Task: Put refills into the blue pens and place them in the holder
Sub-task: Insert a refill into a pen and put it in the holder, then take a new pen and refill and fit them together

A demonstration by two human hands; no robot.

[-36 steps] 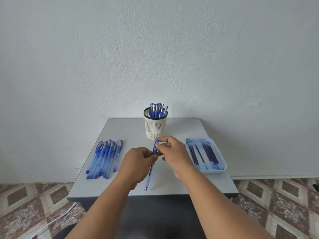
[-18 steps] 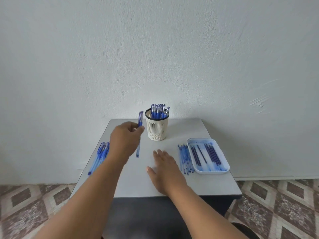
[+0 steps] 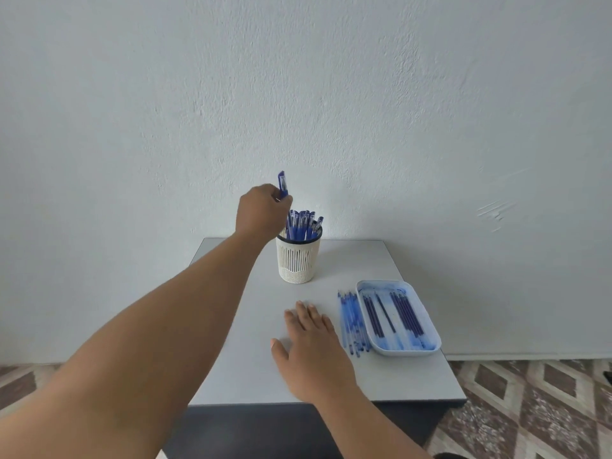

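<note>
My left hand [image 3: 261, 212] grips a blue pen [image 3: 282, 184] upright, cap end up, just above the left rim of the white slotted holder [image 3: 298, 260]. The pen's lower part is hidden behind my hand. Several capped blue pens [image 3: 303, 225] stand in the holder. My right hand [image 3: 309, 342] lies flat on the grey table [image 3: 397, 376] with fingers straight, holding nothing. To its right, several clear blue pen barrels [image 3: 352, 321] lie beside a white tray [image 3: 432, 346] holding several dark blue refills [image 3: 405, 314].
The table stands against a white wall. Patterned floor tiles show on both sides. My left forearm crosses the table's left part and hides what lies there.
My left hand carried the pen from the table centre up and back to the holder. My right hand let go of the pen and settled flat on the table.
</note>
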